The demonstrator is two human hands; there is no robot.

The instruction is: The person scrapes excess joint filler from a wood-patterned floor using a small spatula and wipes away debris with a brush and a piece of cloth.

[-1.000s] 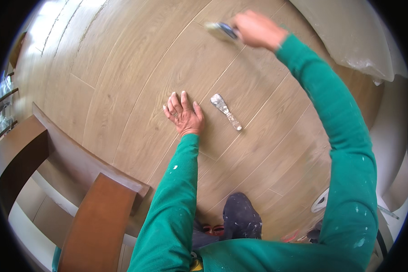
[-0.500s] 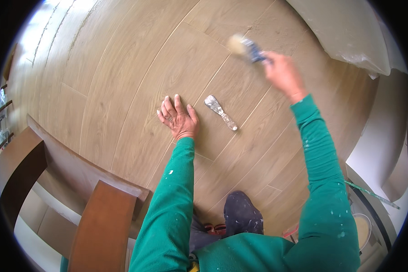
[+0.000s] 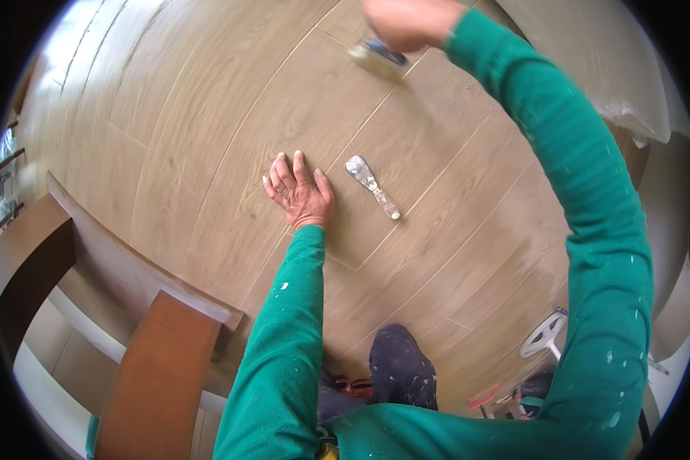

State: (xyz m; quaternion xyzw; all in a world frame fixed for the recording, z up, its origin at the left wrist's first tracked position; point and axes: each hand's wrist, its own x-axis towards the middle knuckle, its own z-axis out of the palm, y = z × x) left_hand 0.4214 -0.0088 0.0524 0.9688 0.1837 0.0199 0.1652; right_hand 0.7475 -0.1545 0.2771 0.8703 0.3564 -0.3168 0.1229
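Your left hand [image 3: 300, 193] lies flat, fingers spread, on the wood-look tile floor [image 3: 207, 115], just beside the paint-crusted metal putty knife [image 3: 371, 185]. Your right hand [image 3: 408, 21], arm outstretched beyond the knife, grips a blurred pale-bristled brush [image 3: 377, 55].

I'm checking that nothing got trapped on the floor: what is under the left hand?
The left hand lies flat, fingers spread, on the wood-look floor. Only floor shows around it; the patch beneath the palm is covered. The putty knife lies apart, beside it.

A paintbrush [image 3: 377, 55], blurred, is gripped low over the wood-look floor. A paint-crusted scraper [image 3: 371, 185] lies flat, diagonal, nearby.
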